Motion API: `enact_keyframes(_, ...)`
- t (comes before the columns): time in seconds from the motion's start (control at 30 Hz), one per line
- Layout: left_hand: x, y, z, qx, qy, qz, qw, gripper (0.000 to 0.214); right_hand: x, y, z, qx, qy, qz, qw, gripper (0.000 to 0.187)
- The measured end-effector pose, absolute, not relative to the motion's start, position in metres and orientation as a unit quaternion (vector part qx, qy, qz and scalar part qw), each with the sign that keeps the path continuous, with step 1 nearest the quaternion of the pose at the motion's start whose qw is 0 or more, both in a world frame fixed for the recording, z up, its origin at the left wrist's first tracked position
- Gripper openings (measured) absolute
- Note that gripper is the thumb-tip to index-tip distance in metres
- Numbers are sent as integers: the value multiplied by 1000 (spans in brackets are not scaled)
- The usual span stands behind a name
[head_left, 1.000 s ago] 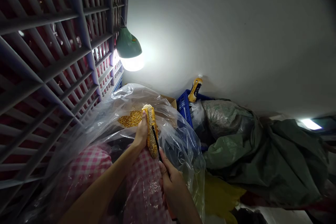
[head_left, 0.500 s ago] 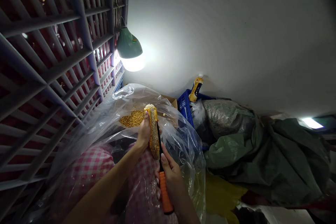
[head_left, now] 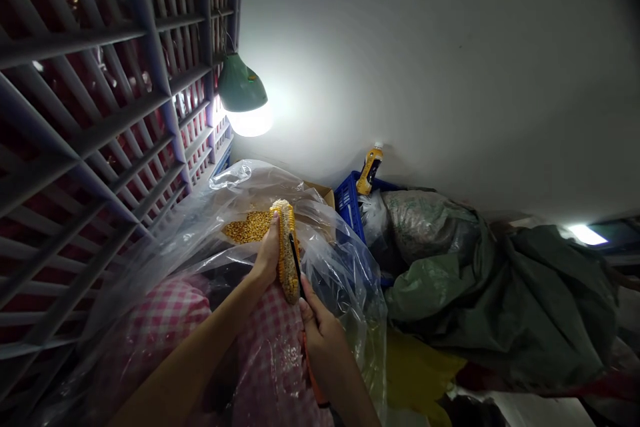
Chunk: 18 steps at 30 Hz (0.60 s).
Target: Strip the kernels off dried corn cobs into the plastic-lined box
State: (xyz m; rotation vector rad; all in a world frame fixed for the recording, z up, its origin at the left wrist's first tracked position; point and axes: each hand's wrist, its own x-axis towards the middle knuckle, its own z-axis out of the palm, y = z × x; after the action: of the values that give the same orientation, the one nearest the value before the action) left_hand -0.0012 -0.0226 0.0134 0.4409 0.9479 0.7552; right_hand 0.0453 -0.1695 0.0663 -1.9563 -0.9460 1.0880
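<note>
An ear of corn stands nearly upright in my left hand, which is closed around its left side. A pale strip without kernels runs down its length, and yellow kernels remain along both edges. My right hand is closed on the orange handle of a screwdriver-like tool with a dark shaft. The shaft's tip lies against the cob's face. Behind the ear, loose corn kernels lie in a clear plastic bag that spreads across my lap.
A tall plastic crate rises at the left, with a lit green lamp hanging from it. To the right are a blue basket, a yellow bottle and a dark green cloth. A white wall stands behind.
The tool's tip has shifted from the cob's right edge onto its face, and the handle has turned further behind my right hand. My left hand still grips the ear. The view has shifted slightly.
</note>
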Motion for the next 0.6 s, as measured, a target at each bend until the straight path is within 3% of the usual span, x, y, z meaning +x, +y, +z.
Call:
enact_keyframes(0.33,0,-24,10,319,437,409,735,54,51,-164,72,-747,-357,436,352,53)
enact_keyframes(0.53,-1,-21,1,351,475,438,678,50,81,-149,103,-697,-238,608,297,59)
enact_keyframes(0.6,-1,-19,0,352,484,435,673,51,83,-146,104,-705,-237,610,275,60)
